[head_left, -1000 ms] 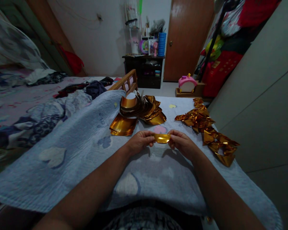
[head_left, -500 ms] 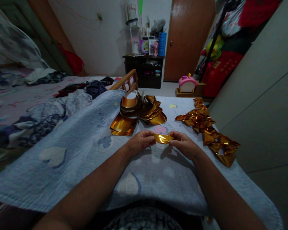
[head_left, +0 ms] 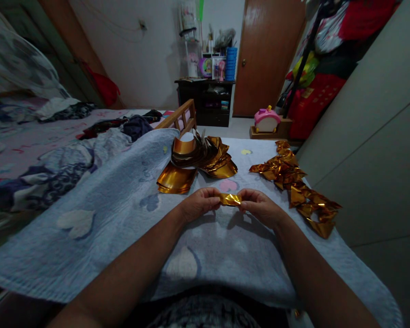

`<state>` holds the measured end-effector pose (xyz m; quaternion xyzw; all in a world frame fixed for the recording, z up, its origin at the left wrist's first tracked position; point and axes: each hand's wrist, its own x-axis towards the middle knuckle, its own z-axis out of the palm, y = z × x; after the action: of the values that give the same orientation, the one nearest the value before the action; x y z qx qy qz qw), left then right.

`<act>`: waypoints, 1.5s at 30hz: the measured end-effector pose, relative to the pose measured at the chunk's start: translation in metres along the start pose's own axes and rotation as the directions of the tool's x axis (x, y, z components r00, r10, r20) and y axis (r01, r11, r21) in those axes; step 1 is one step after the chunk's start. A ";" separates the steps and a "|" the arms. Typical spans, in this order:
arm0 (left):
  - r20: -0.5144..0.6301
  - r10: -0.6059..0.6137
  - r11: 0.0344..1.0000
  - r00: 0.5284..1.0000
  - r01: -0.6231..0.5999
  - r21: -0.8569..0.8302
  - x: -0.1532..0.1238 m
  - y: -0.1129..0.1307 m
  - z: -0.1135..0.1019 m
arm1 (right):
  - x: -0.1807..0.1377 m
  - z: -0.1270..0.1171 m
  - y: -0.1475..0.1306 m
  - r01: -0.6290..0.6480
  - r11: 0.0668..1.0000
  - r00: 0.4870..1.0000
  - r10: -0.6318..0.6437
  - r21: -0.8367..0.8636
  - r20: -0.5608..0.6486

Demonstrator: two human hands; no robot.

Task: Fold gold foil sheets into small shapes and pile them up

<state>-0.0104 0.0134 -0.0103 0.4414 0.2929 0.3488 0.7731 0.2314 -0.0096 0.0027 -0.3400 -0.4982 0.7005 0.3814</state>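
A narrow folded piece of gold foil paper (head_left: 230, 199) is stretched level between my two hands, just above the cloth. My left hand (head_left: 204, 202) pinches its left end between thumb and fingers. At the other end my right hand (head_left: 256, 205) has the same kind of pinch. Beyond my left hand lies a pile of curled gold foil sheets (head_left: 177, 176), some bent over on one another. Folded gold foil pieces (head_left: 282, 168) lie heaped in a row along the right side, past my right hand.
A blue-grey cloth with heart prints (head_left: 123, 214) covers the surface. Rumpled clothes (head_left: 85, 152) lie on a bed at left, with a white fan (head_left: 18, 64) behind. A pale cabinet (head_left: 372, 150) stands close on the right. A pink toy (head_left: 267, 119) is at the far edge.
My right hand has shifted slightly left, toward my left hand. The foil strip between them looks shorter and more creased. The foil piles have not moved.
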 end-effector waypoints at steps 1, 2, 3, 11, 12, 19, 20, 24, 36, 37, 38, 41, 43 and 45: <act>0.004 -0.001 1.000 1.000 0.001 -0.003 0.000 0.000 0.001 | 0.000 0.000 0.000 0.003 1.000 1.000 -0.003 0.002 0.004; 0.011 -0.002 1.000 1.000 0.002 -0.005 0.000 0.001 0.001 | 0.000 0.000 0.000 0.005 1.000 1.000 -0.005 0.004 0.010; 0.020 -0.001 1.000 1.000 0.002 -0.006 0.000 0.001 0.002 | 0.000 -0.001 0.001 0.005 1.000 1.000 -0.006 0.005 0.016; 0.017 -0.011 0.999 1.000 0.010 0.035 -0.001 0.000 -0.001 | 0.001 -0.005 0.007 -0.001 1.000 0.997 0.000 0.010 0.083; 0.016 -0.009 0.999 1.000 0.009 0.046 -0.001 0.000 -0.002 | 0.001 -0.005 0.007 0.003 1.000 0.996 -0.004 0.009 0.087; 0.022 -0.005 0.994 1.000 0.002 0.109 -0.001 0.000 -0.002 | 0.000 -0.004 0.003 0.020 1.000 0.997 -0.020 -0.001 0.074; 0.021 -0.004 0.994 1.000 0.002 0.108 -0.001 0.001 -0.002 | 0.000 -0.003 0.002 0.021 1.000 0.997 -0.021 -0.002 0.071; 0.020 0.004 0.997 1.000 -0.006 0.071 -0.001 0.003 0.000 | 0.000 -0.003 0.000 0.016 1.000 0.998 -0.017 0.021 0.059; 0.012 -0.006 0.989 1.000 0.004 0.146 -0.001 0.000 -0.006 | 0.000 -0.002 0.002 0.012 0.998 0.998 -0.015 0.062 0.053; 0.010 -0.005 0.989 1.000 0.003 0.149 -0.001 0.001 -0.005 | 0.000 -0.001 0.002 0.016 0.998 0.998 -0.019 0.059 0.057; 0.009 -0.004 0.988 1.000 0.003 0.151 -0.002 0.002 -0.005 | 0.000 -0.001 0.001 0.020 0.998 0.998 -0.024 0.054 0.062; 0.004 -0.014 0.989 1.000 0.013 0.147 -0.003 0.006 -0.002 | -0.001 -0.002 0.000 0.035 0.998 0.997 -0.038 0.049 0.072; 0.009 -0.031 0.992 0.999 0.030 0.124 -0.004 0.007 0.000 | -0.001 -0.002 -0.001 0.039 0.997 0.996 -0.044 0.068 0.073; 0.015 -0.040 0.994 0.999 0.038 0.104 -0.005 0.009 0.000 | -0.002 -0.002 -0.002 0.038 0.995 0.996 -0.045 0.096 0.076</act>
<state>-0.0155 0.0127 -0.0019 0.4783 0.3125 0.3140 0.7583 0.2341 -0.0097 0.0042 -0.2835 -0.4862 0.7279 0.3917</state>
